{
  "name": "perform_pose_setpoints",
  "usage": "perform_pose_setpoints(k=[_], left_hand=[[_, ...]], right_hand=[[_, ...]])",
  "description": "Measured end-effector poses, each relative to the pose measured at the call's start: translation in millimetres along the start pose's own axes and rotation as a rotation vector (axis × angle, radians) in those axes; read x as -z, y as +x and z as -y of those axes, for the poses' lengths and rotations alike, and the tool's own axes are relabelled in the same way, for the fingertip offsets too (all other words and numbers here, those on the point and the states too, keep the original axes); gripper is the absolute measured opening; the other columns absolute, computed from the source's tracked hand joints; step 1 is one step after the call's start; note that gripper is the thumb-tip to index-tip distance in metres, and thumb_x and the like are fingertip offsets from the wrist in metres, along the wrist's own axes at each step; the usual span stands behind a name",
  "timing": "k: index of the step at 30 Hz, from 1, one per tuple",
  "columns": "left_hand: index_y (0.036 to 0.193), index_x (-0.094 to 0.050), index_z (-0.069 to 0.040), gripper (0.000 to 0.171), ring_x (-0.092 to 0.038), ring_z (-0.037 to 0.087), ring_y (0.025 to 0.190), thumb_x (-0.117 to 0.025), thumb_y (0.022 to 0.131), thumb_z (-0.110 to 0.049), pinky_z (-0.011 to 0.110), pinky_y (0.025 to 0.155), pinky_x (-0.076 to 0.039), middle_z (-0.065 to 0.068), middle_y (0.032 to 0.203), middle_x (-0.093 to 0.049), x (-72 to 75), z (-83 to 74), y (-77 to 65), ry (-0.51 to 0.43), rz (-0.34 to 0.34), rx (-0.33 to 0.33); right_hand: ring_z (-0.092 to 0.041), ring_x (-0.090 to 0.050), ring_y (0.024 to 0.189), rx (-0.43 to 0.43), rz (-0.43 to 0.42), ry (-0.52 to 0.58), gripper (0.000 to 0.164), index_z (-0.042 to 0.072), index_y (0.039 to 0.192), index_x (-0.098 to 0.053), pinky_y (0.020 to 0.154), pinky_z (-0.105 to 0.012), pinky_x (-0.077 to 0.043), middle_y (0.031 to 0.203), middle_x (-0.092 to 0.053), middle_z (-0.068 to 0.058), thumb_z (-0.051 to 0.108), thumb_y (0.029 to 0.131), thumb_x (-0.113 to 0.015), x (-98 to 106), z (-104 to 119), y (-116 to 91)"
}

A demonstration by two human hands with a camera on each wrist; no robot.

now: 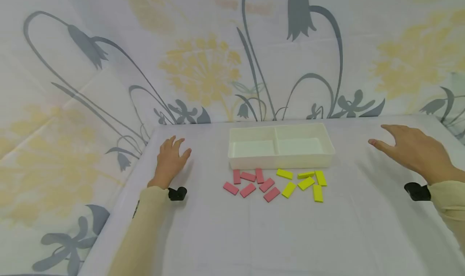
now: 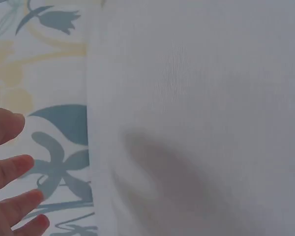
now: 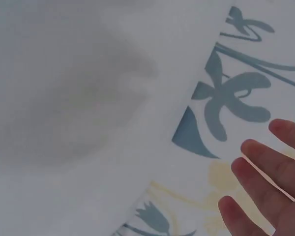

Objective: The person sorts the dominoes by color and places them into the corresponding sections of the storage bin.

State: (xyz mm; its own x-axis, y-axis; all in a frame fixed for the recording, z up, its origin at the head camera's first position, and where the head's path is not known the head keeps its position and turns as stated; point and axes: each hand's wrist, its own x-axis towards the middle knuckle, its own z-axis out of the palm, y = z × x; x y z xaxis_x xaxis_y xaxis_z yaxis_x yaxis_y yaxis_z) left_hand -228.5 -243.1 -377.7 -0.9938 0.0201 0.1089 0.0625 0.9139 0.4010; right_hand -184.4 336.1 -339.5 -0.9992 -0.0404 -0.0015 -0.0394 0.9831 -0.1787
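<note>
My left hand (image 1: 168,162) is held over the left side of the table, fingers spread and holding nothing. On the far right my right hand (image 1: 417,151) hovers with thumb and fingers apart, also holding nothing. Between them lie several small pink blocks (image 1: 248,190), loosely scattered, and several yellow blocks (image 1: 289,190) just to their right. Behind the blocks stands a white two-compartment tray (image 1: 281,162), with bare compartment floors. In the wrist views, the left fingertips (image 2: 24,162) and right fingertips (image 3: 241,167) appear above the cloth, away from the blocks.
A white cloth (image 1: 225,235) covers the table. Behind and to the left hangs a fabric backdrop (image 1: 203,66) printed with grey flowers and yellow blooms. A black band piece sits at each wrist, and the hands cast soft shadows on the cloth.
</note>
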Motion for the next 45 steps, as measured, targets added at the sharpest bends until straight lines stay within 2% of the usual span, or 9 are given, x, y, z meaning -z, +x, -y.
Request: perform_pose_setpoints(k=[4,9,12,16,20,25,36,39,45], left_hand=[[0.13,-0.043,-0.013,0.046,-0.033,0.027,0.124,-0.046,0.091,-0.037,0.046,0.097,-0.031,0.009,0.134,-0.039,-17.7,-14.4,-6.3,-0.338,-0.012,0.072],[0.127,-0.047,-0.008,0.043,-0.045,0.02,0.115,-0.05,0.091,-0.033,0.035,0.092,-0.04,0.007,0.127,-0.047,-42.7,-33.5,-10.2,-0.889,0.023,0.188],[0.126,-0.046,-0.002,0.041,-0.046,0.022,0.115,-0.05,0.092,-0.025,0.035,0.093,-0.039,0.012,0.127,-0.047,-57.4,-45.4,-12.4,-1.154,0.049,0.179],[0.127,-0.043,0.0,0.043,-0.042,0.025,0.12,-0.049,0.092,-0.024,0.037,0.097,-0.035,0.015,0.13,-0.043,-73.6,-61.9,-16.8,-1.344,0.096,0.121],[0.129,-0.043,-0.004,0.045,-0.039,0.024,0.123,-0.051,0.091,-0.028,0.037,0.1,-0.031,0.012,0.132,-0.042,-85.1,-72.3,-19.5,-1.424,0.125,0.089],[0.131,-0.041,-0.008,0.045,-0.038,0.02,0.124,-0.05,0.092,-0.028,0.033,0.101,-0.03,0.007,0.134,-0.041,-91.6,-76.1,-19.6,-1.462,0.143,0.074],[0.137,-0.035,-0.013,0.052,-0.037,0.016,0.124,-0.053,0.09,-0.028,0.03,0.1,-0.03,0.0,0.138,-0.035,-92.4,-80.3,-12.7,-1.414,0.187,-0.014],[0.137,-0.036,-0.015,0.052,-0.038,0.014,0.123,-0.053,0.09,-0.029,0.028,0.1,-0.031,-0.002,0.138,-0.036,-93.0,-83.1,-11.0,-1.367,0.182,-0.016],[0.138,-0.034,-0.012,0.05,-0.034,0.014,0.126,-0.05,0.092,-0.024,0.028,0.1,-0.03,0.0,0.139,-0.035,-81.3,-91.2,-16.3,-1.263,0.179,-0.018]], right_hand=[[-0.049,-0.041,0.103,-0.029,-0.017,0.139,0.073,-0.001,0.128,-0.041,0.072,-0.062,-0.034,0.119,-0.045,-0.032,0.059,0.087,-0.033,-6,6,-5],[-0.035,-0.051,0.098,-0.017,-0.069,0.393,0.057,0.006,0.127,-0.046,0.076,-0.048,-0.038,0.11,-0.058,-0.021,0.049,0.092,-0.033,-17,17,-8],[-0.01,-0.058,0.09,-0.007,-0.094,0.516,0.054,0.011,0.128,-0.046,0.074,-0.03,-0.043,0.107,-0.062,-0.01,0.049,0.091,-0.036,-25,25,-9],[0.009,-0.055,0.081,-0.004,-0.143,0.678,0.05,0.012,0.127,-0.048,0.068,-0.011,-0.044,0.105,-0.063,0.0,0.046,0.09,-0.042,-34,34,-12],[0.005,-0.058,0.084,0.002,-0.169,0.794,0.045,0.011,0.124,-0.049,0.068,-0.01,-0.044,0.103,-0.063,0.004,0.04,0.091,-0.044,-42,40,-13],[0.0,-0.06,0.084,0.04,-0.199,0.876,0.04,0.008,0.121,-0.052,0.069,-0.011,-0.045,0.099,-0.063,0.004,0.035,0.092,-0.046,-50,46,-10],[-0.009,-0.062,0.079,0.083,-0.204,0.896,0.035,0.002,0.107,-0.056,0.068,-0.014,-0.047,0.09,-0.064,-0.003,0.033,0.093,-0.044,-57,58,-2],[-0.011,-0.062,0.075,0.056,-0.173,0.908,0.041,-0.002,0.101,-0.058,0.068,-0.014,-0.046,0.084,-0.065,-0.005,0.036,0.092,-0.045,-56,59,-1],[-0.012,-0.063,0.079,0.063,0.008,0.894,0.047,-0.002,0.099,-0.062,0.07,-0.018,-0.047,0.085,-0.066,-0.006,0.041,0.091,-0.046,-65,59,3]])
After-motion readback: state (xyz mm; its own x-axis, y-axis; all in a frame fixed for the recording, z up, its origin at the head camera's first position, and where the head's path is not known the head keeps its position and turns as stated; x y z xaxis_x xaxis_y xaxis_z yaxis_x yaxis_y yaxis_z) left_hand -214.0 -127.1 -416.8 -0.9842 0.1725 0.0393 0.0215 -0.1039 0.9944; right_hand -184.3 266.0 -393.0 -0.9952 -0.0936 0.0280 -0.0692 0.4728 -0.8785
